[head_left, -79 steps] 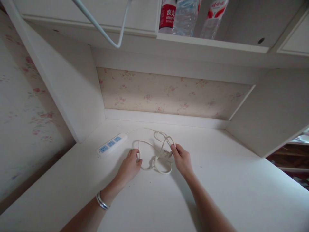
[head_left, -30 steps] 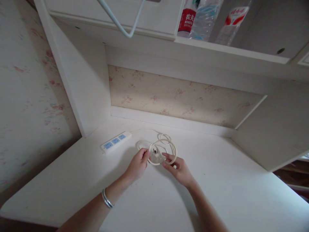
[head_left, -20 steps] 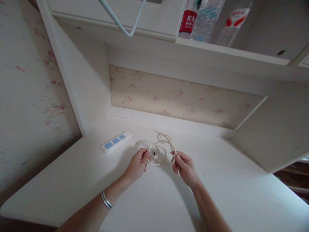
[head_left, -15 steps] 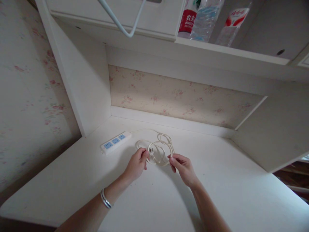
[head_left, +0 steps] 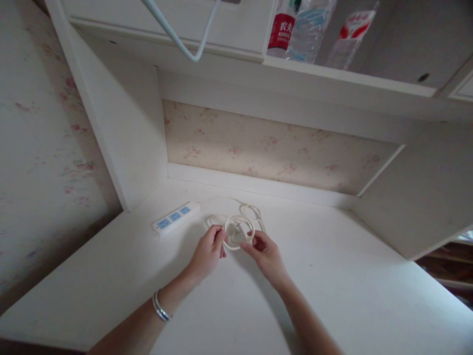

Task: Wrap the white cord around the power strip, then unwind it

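A white power cord (head_left: 238,217) is looped into a small coil between my two hands. My left hand (head_left: 209,250) pinches the coil's left side. On its right side, the thumb and fingers of my right hand (head_left: 265,255) are closed on the cord. The plug (head_left: 236,228) shows inside the loop. Behind the coil, more loose loops lie on the white desk (head_left: 332,291). From them the cord runs left to a white power strip (head_left: 176,218) with blue sockets, lying flat on the desk.
Above the desk hangs a shelf (head_left: 343,76) holding several plastic bottles (head_left: 308,32). A pale blue looped rod (head_left: 195,52) dangles in front of the cabinet at the top. White panels stand at the left (head_left: 121,128) and right (head_left: 410,192) of the desk.
My right hand has moved left, closer to my left hand, and the loop between them has become narrower. The left hand keeps its hold. The view has shifted slightly.
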A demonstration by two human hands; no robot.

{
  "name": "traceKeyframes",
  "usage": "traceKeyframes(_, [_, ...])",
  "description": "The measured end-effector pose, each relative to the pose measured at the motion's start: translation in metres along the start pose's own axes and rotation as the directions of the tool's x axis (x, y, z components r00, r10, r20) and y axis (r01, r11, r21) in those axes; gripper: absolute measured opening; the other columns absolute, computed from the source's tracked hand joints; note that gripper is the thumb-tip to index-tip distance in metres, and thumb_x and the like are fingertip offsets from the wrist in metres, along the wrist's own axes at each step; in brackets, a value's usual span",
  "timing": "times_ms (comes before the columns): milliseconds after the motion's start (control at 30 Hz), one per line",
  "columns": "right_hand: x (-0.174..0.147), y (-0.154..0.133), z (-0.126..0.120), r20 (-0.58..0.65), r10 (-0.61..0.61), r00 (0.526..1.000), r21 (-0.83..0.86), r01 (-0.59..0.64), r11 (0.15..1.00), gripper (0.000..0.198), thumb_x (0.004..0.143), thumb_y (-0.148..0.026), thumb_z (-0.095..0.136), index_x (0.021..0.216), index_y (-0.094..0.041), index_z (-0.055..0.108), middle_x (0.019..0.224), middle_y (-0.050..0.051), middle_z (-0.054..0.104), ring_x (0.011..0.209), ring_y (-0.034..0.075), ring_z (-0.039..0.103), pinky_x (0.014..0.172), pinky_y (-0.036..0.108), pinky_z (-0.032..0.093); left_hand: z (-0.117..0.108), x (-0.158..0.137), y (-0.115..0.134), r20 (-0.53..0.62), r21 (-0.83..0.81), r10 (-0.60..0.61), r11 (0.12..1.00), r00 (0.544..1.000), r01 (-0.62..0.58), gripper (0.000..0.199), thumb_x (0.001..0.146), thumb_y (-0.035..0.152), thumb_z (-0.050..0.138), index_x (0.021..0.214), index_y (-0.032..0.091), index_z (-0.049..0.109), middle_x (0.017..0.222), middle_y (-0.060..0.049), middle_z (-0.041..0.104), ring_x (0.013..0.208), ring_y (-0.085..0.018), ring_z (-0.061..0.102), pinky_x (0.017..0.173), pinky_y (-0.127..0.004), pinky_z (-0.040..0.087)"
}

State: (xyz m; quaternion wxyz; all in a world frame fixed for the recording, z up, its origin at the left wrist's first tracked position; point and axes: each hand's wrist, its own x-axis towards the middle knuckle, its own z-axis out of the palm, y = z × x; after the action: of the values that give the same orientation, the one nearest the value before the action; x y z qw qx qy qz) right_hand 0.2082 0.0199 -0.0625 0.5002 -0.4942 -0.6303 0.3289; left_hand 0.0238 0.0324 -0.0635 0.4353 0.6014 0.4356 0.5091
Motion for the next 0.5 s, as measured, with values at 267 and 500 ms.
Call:
traceKeyframes(267, [0.004,-0.002,-0.012,0.113,0.126,0.986,0.465,-0.164,0.870,0.032,0.083,-0.045,0.058,0.109,-0.025,0.059,0.092,0.004,0.062,0.077,0.015,0.055,0.066,0.027,0.046,-0.002,-0.002,0.003,0.066,-0.020,-0.002,1.000,0.998,0.003,0.032,0.091,0.047,0.040,0.088,0.018,0.051,0.069,0.002,0.058,0.048,-0.009,0.052,0.048,-0.021,0.040])
traceKeyframes(500, [0.003,0.000,-0.015,0.172,0.112,0.979,0.374,-0.170,0.912,0.039,0.073,-0.041,0.071,0.104,-0.018,0.064,0.073,0.001,0.060,0.068,0.014,0.051,0.068,0.028,0.042,-0.001,-0.003,0.004,0.081,-0.033,-0.014,0.999,0.997,0.017,0.032,0.090,0.048,0.041,0.088,0.017,0.051,0.067,0.002,0.055,0.047,-0.009,0.050,0.048,-0.021,0.040])
